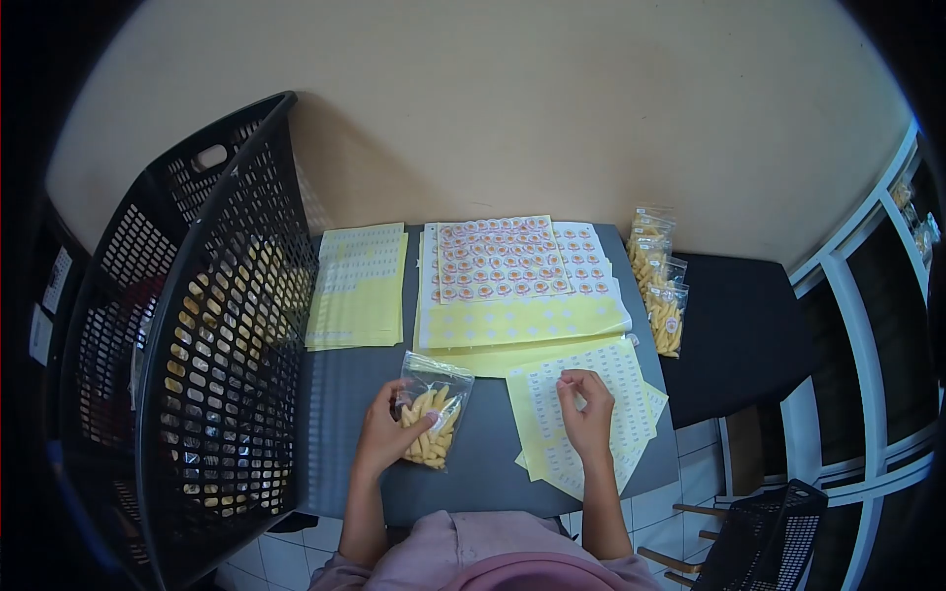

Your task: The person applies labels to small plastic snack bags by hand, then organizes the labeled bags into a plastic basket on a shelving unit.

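A clear zip bag of pale yellow stick-shaped snacks (439, 406) is on the grey table in front of me. My left hand (387, 428) grips its left side, with the thumb across the front near a small round sticker. To the right, my right hand (588, 409) is over a yellow-backed sheet of small printed labels (542, 433). Its thumb and forefinger are pinched together; whatever may be between the tips is too small to make out. Another label sheet lies partly under that one.
Sheets of round orange-and-pink stickers (498, 258) lie at the back of the table (335, 424). Left of them is a stack of yellow label sheets (357, 295). A tall black basket (222, 325) with packets inside stands left. Filled bags (665, 320) line the right side, near a black surface (734, 315).
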{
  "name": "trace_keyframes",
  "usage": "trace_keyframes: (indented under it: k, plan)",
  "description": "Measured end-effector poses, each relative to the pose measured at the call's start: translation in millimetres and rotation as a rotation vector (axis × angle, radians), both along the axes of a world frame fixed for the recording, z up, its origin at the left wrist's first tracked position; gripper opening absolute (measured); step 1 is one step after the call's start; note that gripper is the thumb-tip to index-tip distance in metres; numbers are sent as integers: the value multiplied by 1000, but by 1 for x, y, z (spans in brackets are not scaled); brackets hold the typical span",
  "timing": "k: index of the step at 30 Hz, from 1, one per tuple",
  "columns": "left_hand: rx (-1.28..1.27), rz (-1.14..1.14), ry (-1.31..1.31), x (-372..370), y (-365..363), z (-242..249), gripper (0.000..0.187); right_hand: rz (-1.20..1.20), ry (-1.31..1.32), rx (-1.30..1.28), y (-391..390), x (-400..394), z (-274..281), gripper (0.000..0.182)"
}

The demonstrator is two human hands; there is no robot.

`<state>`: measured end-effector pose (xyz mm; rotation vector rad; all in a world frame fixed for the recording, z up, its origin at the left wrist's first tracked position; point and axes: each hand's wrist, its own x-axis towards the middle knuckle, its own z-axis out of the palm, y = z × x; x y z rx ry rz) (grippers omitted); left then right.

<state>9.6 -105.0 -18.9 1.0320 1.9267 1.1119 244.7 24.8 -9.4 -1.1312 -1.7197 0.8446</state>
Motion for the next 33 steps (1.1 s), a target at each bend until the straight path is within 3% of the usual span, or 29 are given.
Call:
trace_keyframes:
  k: [2,4,5,6,8,9,10,13,16,18,21,23,24,26,29,33]
  plan:
    - [77,-61,-114,0,-4,-5,56,45,-50,41,-8,-6,7,5]
    - [209,-108,-187,12,-3,4,45,162,210,-111,-20,-16,8,6]
    - [241,-126,-388,18,-2,7,45,187,244,-108,-26,-22,13,7]
    - [242,-128,-388,25,1,10,45,185,244,-106,-33,-28,22,7]
    - [443,-164,-296,43,7,19,49,149,236,43,-47,-40,42,8]
    - [454,-166,-385,52,7,24,54,69,179,269,-52,-45,50,11]
    - [453,-171,-386,60,9,27,54,65,179,270,-57,-49,57,11]
    - [711,-221,-119,78,14,35,54,-44,66,751,-69,-57,74,16]
    - [708,-253,89,86,8,48,52,-95,23,848,-76,-62,83,17]
    - [710,-275,88,87,6,40,55,-118,11,865,-81,-63,83,17]
    - [646,-208,10,91,6,39,40,-156,-4,894,-86,-63,82,17]
    - [700,-217,166,89,8,41,37,-177,-22,867,-87,-63,83,16]
    - [702,-221,164,88,9,43,37,-181,-24,868,-87,-63,83,16]
    - [756,-336,282,85,8,49,55,-185,-35,852,-87,-63,82,15]
    - [718,-355,51,86,9,37,53,-166,-17,806,-87,-65,84,16]
    - [869,-313,113,87,13,41,52,-143,-29,716,-86,-64,91,16]
